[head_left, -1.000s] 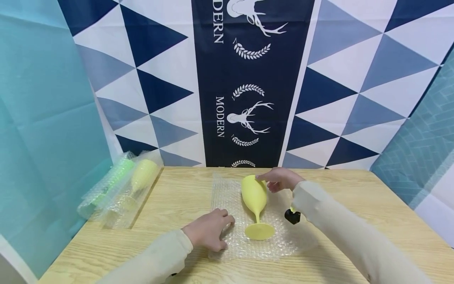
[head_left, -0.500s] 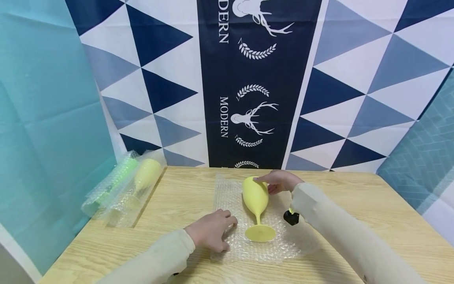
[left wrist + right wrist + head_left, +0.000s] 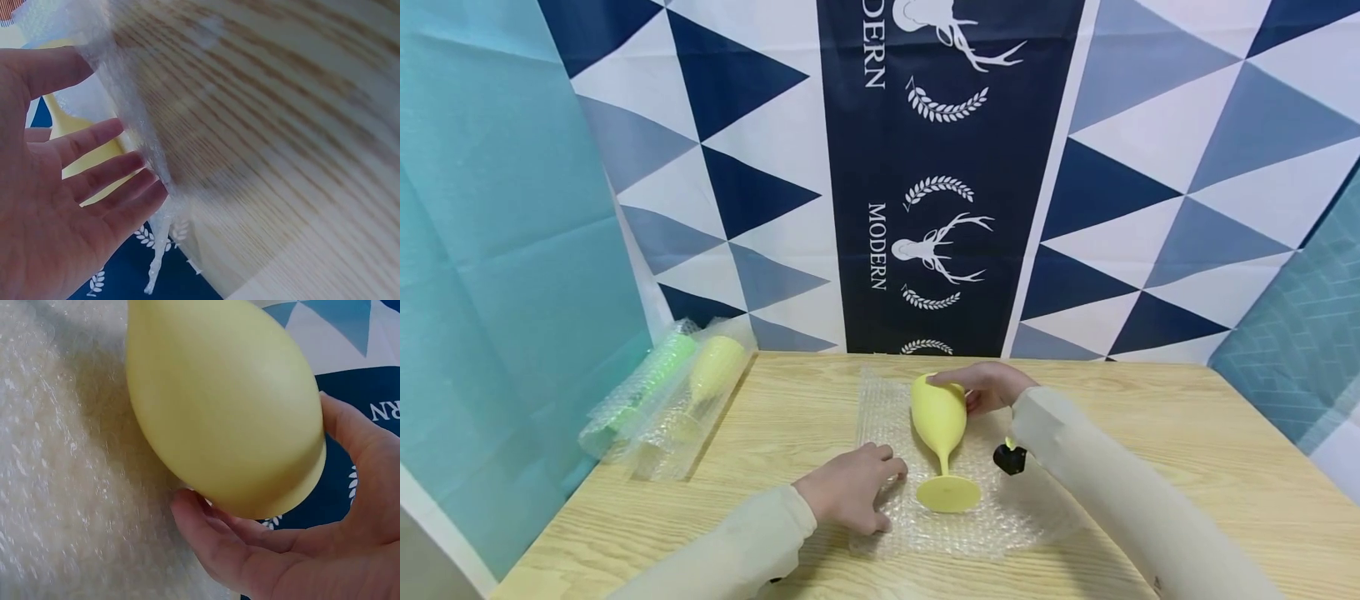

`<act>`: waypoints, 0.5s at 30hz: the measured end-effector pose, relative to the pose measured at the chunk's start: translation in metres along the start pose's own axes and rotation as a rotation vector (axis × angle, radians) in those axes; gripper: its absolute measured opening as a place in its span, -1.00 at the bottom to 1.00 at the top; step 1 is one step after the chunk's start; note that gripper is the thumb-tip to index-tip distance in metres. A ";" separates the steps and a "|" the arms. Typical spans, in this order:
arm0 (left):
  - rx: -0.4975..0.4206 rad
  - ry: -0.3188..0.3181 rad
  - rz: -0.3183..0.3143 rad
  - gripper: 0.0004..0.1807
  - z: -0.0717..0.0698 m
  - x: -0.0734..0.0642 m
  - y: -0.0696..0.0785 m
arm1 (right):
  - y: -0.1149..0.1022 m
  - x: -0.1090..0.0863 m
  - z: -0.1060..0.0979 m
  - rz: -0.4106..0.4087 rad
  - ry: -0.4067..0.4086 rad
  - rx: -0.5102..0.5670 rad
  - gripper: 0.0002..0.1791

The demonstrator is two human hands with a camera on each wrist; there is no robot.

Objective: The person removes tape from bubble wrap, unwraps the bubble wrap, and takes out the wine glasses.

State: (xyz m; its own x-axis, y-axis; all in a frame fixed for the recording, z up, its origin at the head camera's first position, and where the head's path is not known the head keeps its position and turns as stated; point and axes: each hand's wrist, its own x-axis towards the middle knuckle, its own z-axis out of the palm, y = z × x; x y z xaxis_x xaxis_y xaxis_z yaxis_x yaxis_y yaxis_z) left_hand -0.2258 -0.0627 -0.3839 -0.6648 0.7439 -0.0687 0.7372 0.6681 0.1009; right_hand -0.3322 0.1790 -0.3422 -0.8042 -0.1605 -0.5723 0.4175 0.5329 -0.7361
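Note:
A yellow goblet [image 3: 938,414] lies on its side on a sheet of bubble wrap [image 3: 955,533], its foot toward me and its rim toward the wall. My right hand [image 3: 988,385] holds the bowl near the rim. In the right wrist view the thumb is on one side of the bowl [image 3: 231,406] and the fingers reach around the other. My left hand [image 3: 852,487] rests at the left edge of the wrap, fingers spread and loosely bent. The left wrist view shows those fingertips [image 3: 156,190] against the wrap's edge [image 3: 150,137], with nothing gripped.
At the table's left edge lie a yellow goblet [image 3: 715,367] and a green object [image 3: 666,367], both inside bubble wrap. The wooden table [image 3: 1172,467] backs onto a patterned cloth wall [image 3: 925,167]. A small black piece [image 3: 1009,458] shows beneath the right sleeve.
My right thumb has moved over the goblet's rim and the fingers have closed around the bowl. The left hand stays at the wrap's edge. The head view has shifted slightly.

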 end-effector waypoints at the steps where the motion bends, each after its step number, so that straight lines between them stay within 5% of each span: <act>1: 0.002 0.000 -0.001 -0.37 0.000 0.000 0.000 | 0.001 0.001 0.000 0.001 -0.002 0.000 -0.05; 15: 0.019 -0.004 -0.008 -0.36 -0.002 0.001 0.002 | 0.004 0.014 -0.005 0.024 -0.087 0.093 -0.12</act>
State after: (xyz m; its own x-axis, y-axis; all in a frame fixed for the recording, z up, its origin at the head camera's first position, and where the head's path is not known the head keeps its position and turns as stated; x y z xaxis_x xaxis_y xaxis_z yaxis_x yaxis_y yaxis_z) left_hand -0.2251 -0.0608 -0.3814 -0.6702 0.7386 -0.0730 0.7341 0.6742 0.0810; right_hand -0.3437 0.1833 -0.3513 -0.7553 -0.2227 -0.6164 0.4765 0.4591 -0.7498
